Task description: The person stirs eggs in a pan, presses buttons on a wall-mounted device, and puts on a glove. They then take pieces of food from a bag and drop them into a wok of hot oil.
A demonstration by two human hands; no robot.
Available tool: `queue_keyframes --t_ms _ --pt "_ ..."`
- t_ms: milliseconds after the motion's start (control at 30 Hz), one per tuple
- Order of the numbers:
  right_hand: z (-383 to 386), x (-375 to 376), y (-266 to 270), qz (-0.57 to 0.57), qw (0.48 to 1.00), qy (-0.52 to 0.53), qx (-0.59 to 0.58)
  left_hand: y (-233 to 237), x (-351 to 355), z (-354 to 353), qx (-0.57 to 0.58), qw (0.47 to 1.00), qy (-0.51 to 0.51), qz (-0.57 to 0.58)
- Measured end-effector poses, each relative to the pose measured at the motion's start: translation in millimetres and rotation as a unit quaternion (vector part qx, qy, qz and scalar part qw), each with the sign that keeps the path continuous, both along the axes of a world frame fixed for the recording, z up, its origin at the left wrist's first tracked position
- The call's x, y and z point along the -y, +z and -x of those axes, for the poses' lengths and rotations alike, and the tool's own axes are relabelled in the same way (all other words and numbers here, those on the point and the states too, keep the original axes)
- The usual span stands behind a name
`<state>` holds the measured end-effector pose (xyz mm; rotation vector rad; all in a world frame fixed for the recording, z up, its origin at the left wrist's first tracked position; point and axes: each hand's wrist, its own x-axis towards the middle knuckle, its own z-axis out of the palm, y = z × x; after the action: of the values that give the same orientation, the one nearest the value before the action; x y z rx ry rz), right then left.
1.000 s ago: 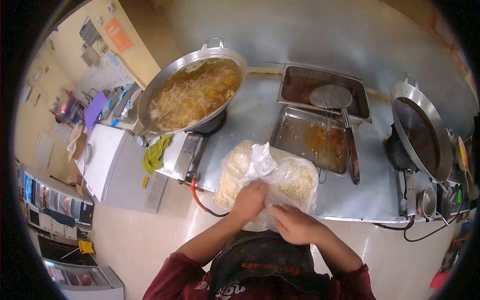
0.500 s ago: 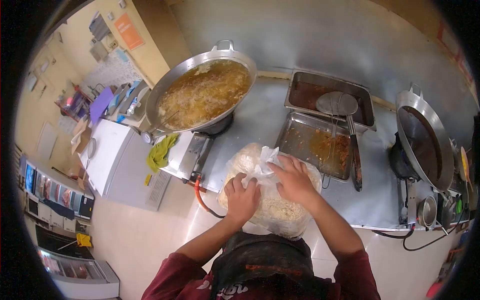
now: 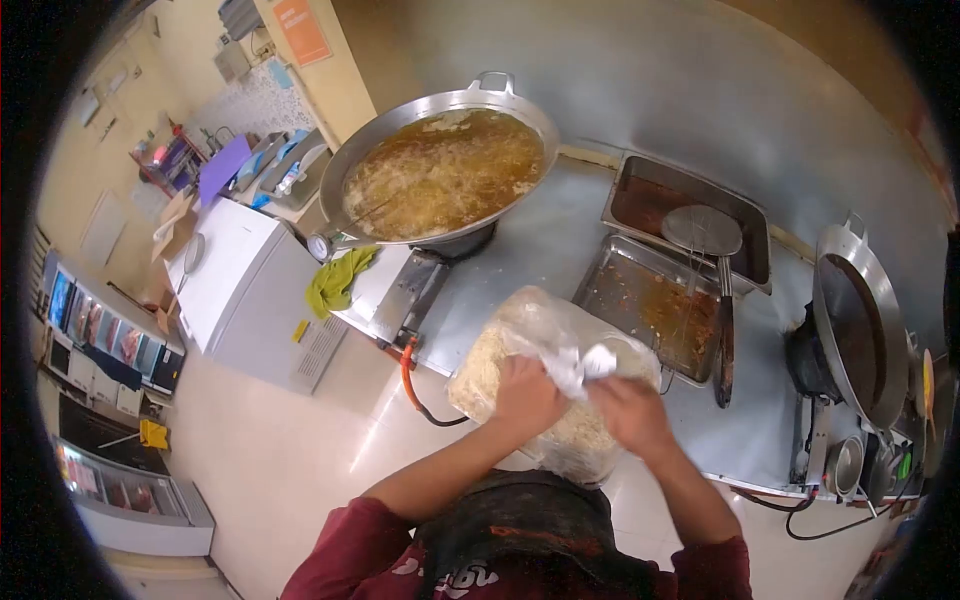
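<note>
A clear plastic bag (image 3: 580, 437) full of pale, crumbly food sits at the front edge of the metal counter, against the person's apron. My left hand (image 3: 528, 392) is closed on the bunched top of the bag, on its left side. On the right, my right hand (image 3: 630, 408) pinches the white, twisted end of the same plastic and is slightly blurred. Behind the bag lies a shallow metal tray (image 3: 610, 290) with orange crumbs and oil. Up and to the left, a large wok (image 3: 440, 175) holds bubbling yellow oil with food in it.
A skimmer (image 3: 703, 230) rests across a deeper tray (image 3: 640, 180), its dark handle over the shallow tray. At right stands a second wok (image 3: 850, 310) of dark oil. A green cloth (image 3: 340, 280) lies by the left burner, near a white freezer (image 3: 250, 290) and an orange hose (image 3: 408, 375).
Both hands have closed on the plastic at the bag's top, where their fingers were spread before. The white end is pulled up and to the right. The camera view has shifted slightly.
</note>
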<state>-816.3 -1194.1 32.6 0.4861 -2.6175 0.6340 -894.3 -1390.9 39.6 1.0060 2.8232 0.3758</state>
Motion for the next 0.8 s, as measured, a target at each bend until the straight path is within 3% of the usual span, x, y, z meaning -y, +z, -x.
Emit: queue_keyframes --t_ms 67,133,200,233,300,367,467,500,567,633,700,733,767,800 --pt "-35.7 15.8 6.9 -0.052 0.998 -0.002 0.025 -24.4 44.0 -7.3 -0.04 0.999 -0.004 -0.029" --pt "-64.9 24.1 -1.2 -0.069 0.99 -0.001 0.123 -40.1 91.2 -15.1 -0.138 0.977 -0.014 -0.159" --pt "-91.2 33.7 -11.2 -0.064 0.97 0.018 0.234 -7.4 93.7 -22.3 -0.125 0.968 0.053 -0.213" --pt "-98.1 37.8 -15.9 -0.074 0.978 0.024 0.194 5.5 91.3 -24.5 -0.117 0.959 0.091 -0.241" --pt "-102.1 45.6 -23.7 -0.095 0.989 0.042 0.107 16.8 67.1 -7.7 -0.145 0.963 -0.02 -0.228" --pt "-101.9 44.5 -12.1 -0.087 0.99 0.021 0.11 8.8 52.4 10.3 -0.167 0.957 -0.098 -0.216" --pt "-108.2 33.5 6.7 -0.094 0.986 0.024 0.138 -35.0 83.2 21.5 -0.12 0.983 -0.076 -0.114" --pt "-114.8 28.3 5.7 -0.097 0.983 0.027 0.156 -36.3 91.0 19.3 -0.161 0.974 -0.083 -0.133" --pt "-131.9 15.1 -17.9 -0.015 0.991 -0.008 0.136 -36.9 118.6 6.0 -0.09 0.992 -0.063 -0.058" --pt "-149.0 0.8 -70.0 0.149 0.971 -0.135 0.126 -44.2 139.2 12.2 -0.065 0.993 0.025 -0.098" --pt "-155.7 -6.4 -144.4 0.383 0.849 -0.344 0.123 -80.2 156.9 37.3 -0.086 0.95 0.174 -0.244" --pt "-146.9 -8.6 -152.5 0.478 0.782 -0.366 0.158 -106.7 160.0 60.5 -0.112 0.933 0.211 -0.269" --pt "-134.9 -9.1 -158.2 0.565 0.705 -0.38 0.196 -142.7 158.8 87.9 0.033 0.878 0.309 -0.365" --pt "-118.9 -8.4 -166.7 0.643 0.618 -0.387 0.236 -146.6 148.2 103.9 0.092 0.865 0.321 -0.374"
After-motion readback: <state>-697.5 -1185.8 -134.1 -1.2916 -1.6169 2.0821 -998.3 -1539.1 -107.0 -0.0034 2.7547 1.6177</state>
